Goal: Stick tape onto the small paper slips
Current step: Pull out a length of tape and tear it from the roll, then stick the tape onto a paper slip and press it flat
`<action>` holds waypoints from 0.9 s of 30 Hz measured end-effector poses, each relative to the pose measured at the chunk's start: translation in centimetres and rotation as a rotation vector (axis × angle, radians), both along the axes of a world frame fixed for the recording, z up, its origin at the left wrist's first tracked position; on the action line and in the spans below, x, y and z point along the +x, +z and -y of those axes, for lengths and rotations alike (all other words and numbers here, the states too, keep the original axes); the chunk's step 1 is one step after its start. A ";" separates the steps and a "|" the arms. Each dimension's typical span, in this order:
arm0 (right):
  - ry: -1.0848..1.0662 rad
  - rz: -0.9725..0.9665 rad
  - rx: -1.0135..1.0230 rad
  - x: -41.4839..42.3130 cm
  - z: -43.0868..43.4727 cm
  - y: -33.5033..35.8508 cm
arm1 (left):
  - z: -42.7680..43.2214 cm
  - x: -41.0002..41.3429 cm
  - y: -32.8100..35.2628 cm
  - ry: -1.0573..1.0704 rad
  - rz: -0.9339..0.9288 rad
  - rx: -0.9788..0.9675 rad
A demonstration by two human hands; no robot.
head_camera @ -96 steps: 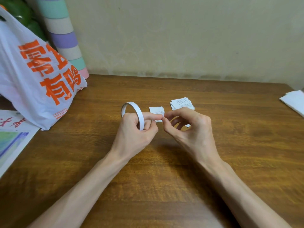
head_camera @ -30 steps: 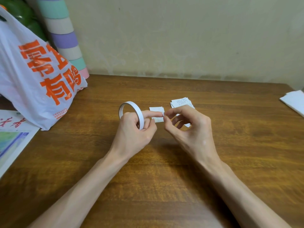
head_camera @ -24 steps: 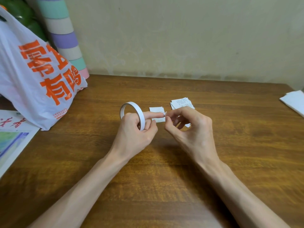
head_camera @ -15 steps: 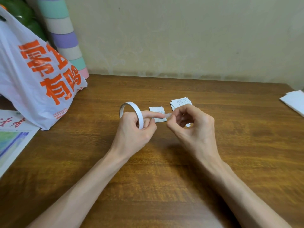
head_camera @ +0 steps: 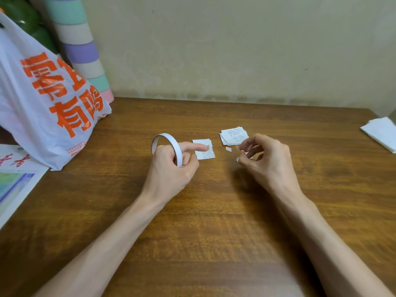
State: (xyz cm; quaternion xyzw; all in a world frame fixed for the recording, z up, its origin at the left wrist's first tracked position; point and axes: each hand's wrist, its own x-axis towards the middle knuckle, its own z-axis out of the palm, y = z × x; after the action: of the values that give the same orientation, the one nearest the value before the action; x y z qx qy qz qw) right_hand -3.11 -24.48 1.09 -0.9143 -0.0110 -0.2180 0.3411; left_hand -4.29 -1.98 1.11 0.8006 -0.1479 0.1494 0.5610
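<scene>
A person works at a wooden table, seen from a head-worn camera, both bare forearms reaching in from the bottom of the frame. The left hand grips a thin white tape roll, which stands upright on edge with thumb and curled fingers closed round its lower rim. The forefinger is stretched out to the right over the top left corner of a single paper slip that lies flat on the table; whether the fingertip presses the slip cannot be told. Just right of that slip sits a small white scrap, apart from both hands. The right hand is held well clear of the left, its fingers curled inward and its thumb tip close to the forefinger; whether anything is pinched between them cannot be told. Behind its fingers a loose pile of slips, printed with small text, rests on the table. A white plastic bag with large orange characters slumps at the left edge, in front of a striped tube in pastel bands against the wall. A printed sheet lies at the near left, and a folded white paper at the far right.
</scene>
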 end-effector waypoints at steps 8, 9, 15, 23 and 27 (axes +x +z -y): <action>-0.088 -0.015 -0.243 0.6 1.5 -0.6 | 0.0 0.1 -0.1 0.002 -0.003 0.005; -0.089 -0.026 -0.263 0.7 1.6 -0.7 | 0.0 0.1 -0.1 0.000 -0.005 0.005; -0.116 -0.025 -0.320 0.9 1.8 -0.9 | 0.0 0.1 -0.1 0.001 0.001 0.011; -0.044 0.045 -0.182 1.1 0.9 -1.5 | 0.0 0.2 -0.2 0.014 -0.001 0.005; 0.087 0.045 -0.108 1.5 -0.6 -2.0 | -0.1 0.5 -0.3 0.063 -0.003 0.017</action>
State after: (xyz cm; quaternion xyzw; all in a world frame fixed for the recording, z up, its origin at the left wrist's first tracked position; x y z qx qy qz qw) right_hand -1.65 -23.87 -0.92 -0.9250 -0.0699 -0.2225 0.3001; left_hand -3.77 -1.87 0.78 0.8100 -0.1228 0.1646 0.5493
